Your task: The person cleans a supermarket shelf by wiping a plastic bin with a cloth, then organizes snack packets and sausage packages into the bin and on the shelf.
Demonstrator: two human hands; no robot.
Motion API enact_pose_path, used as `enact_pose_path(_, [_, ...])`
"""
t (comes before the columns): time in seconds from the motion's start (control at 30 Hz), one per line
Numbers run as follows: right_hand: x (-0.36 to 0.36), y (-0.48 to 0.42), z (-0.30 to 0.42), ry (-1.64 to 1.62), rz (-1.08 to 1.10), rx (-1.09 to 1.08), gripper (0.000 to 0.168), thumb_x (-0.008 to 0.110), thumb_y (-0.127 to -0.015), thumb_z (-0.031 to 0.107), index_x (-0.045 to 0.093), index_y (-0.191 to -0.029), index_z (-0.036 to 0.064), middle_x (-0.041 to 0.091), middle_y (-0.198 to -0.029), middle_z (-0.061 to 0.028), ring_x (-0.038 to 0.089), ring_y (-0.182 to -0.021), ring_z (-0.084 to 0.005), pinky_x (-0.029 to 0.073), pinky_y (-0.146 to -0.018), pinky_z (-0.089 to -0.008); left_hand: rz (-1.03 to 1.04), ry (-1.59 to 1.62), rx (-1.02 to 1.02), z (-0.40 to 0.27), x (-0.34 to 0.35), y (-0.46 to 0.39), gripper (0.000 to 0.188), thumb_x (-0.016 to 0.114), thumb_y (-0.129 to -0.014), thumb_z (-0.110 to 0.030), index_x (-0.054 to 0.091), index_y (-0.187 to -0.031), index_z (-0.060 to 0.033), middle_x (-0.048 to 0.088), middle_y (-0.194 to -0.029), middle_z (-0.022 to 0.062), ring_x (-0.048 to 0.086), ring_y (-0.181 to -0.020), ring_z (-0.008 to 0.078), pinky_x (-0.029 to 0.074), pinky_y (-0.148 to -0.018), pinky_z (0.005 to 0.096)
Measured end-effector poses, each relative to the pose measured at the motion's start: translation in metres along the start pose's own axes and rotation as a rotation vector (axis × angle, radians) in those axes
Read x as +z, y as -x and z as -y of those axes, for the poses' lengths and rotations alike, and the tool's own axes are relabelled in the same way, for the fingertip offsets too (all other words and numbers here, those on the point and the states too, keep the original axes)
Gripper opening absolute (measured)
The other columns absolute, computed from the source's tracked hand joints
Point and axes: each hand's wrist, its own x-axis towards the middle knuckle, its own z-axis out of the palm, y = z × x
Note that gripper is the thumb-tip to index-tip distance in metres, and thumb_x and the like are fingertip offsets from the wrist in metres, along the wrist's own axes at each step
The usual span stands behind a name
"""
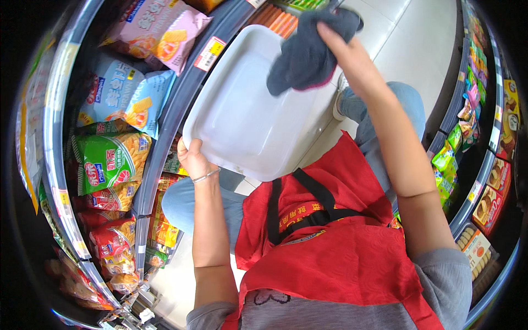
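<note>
A white plastic tray with a raised rim is tilted in front of me, above my knees. My left hand grips its near left corner, the thumb over the rim. In my right hand is a dark cloth with a reddish edge, bunched up and slightly blurred. The cloth is over the tray's far right side and hides part of it. No loose items show inside the tray; whether cloth and tray touch, I cannot tell.
A shelf on the left holds prawn cracker bags, with a price tag on its edge. Sausage-like sticks lie beyond the tray. Boxed biscuits and snack packs fill the right shelf. Pale floor tiles run between.
</note>
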Motion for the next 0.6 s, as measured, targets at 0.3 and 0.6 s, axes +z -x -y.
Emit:
enact_pose_path(0.3, [0.063,-0.020,-0.100,0.847,-0.537,-0.180,0.051,0.069,-0.076,0.018,0.045,-0.115,-0.005,0.045,-0.111,-0.0256,0.047,-0.103,-0.0422,0.040,-0.092,-0.0458,0.261,0.101,-0.159,-0.012,0.021,0.020,0.035,0.047,-0.067,0.010,0.065,-0.097,0.0030,0.068,-0.095,0.0119,0.066,-0.085,0.0209,0.053,-0.081,0.0329])
enact_pose_path(0.6, [0.141,0.061,-0.076,0.720,0.704,-0.548,0.041,0.063,-0.071,0.007,0.052,-0.109,-0.002,0.045,-0.119,-0.0160,0.047,-0.106,-0.0348,0.042,-0.093,-0.0416,0.218,0.323,-0.222,-0.012,0.004,0.010,0.036,0.049,-0.069,0.009,0.065,-0.100,0.0019,0.066,-0.100,0.0140,0.064,-0.087,0.0244,0.052,-0.083,0.0339])
